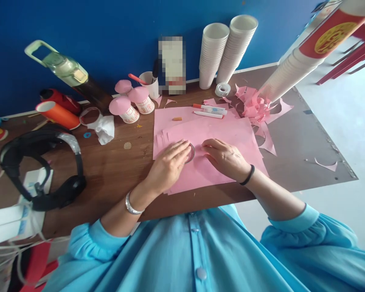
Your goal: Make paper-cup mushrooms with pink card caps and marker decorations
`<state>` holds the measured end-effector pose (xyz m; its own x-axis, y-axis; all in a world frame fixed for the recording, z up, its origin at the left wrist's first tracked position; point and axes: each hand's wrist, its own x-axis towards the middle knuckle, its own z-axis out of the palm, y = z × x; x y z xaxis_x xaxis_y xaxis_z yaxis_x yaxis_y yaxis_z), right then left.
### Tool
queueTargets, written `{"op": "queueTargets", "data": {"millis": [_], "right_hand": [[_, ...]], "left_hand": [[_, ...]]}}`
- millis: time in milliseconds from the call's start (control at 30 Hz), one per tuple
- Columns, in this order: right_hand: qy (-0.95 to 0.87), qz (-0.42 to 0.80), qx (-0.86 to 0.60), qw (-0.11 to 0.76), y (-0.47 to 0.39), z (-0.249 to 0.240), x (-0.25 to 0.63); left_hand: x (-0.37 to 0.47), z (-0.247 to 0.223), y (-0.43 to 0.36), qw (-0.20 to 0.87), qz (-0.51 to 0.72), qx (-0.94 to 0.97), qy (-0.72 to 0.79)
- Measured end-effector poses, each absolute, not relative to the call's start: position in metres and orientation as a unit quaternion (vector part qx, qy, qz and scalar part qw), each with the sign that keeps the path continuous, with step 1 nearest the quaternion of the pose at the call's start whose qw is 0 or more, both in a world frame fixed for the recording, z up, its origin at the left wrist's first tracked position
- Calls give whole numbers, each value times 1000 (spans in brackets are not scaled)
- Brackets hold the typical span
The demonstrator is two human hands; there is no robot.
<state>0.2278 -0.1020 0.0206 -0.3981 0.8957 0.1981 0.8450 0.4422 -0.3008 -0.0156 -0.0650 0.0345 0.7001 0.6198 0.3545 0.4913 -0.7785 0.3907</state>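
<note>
Several stacked sheets of pink paper [209, 166] lie on the table in front of me. My left hand [172, 162] rests on them, fingers stretched out flat over a round dark-rimmed ring [192, 153] and covering most of it. To the right of the ring, my right hand [223, 157] touches the paper with its fingers curled together. Whatever those fingertips may hold is hidden. Beyond the hands, a white marker [209, 115], a red-capped marker [211, 108] and a small orange-brown cap [177, 119] lie on the paper.
Pink paper scraps [255, 105] are heaped at the right, beside a leaning cup stack [287, 77]. White paper cups [213, 52] and a tape roll [223, 89] stand behind. Leftward are pink-topped cups [130, 111], a bottle [76, 77] and a black headset [42, 166].
</note>
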Motion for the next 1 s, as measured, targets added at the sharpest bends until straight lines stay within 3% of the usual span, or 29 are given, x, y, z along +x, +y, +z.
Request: {"op": "queueTargets", "data": {"millis": [100,267,400,500,600,733,867,1000], "right_hand": [[-829,79,-529,164,-102,19,227],[-827,88,-531,163,-101,20,230],[-797,126,-533,253,-109,40,224],[-777,266,-461,335,-128,60,202],[-796,385,-320,340,-146,68,179],[-792,356,-388,310,-139,62,184],[-779,196,-508,310,-110,51,209],[-828,168,-482,232,-89,36,211]], "left_hand": [[-30,49,-52,100,303,881,350],[-55,62,-33,47,303,846,437],[-49,68,-49,51,267,882,385],[-32,68,-72,56,232,923,301],[-24,64,-80,49,224,934,275],[-40,59,-57,76,235,912,327],[-62,53,-42,96,265,875,394],[-66,44,-51,157,215,885,381]]}}
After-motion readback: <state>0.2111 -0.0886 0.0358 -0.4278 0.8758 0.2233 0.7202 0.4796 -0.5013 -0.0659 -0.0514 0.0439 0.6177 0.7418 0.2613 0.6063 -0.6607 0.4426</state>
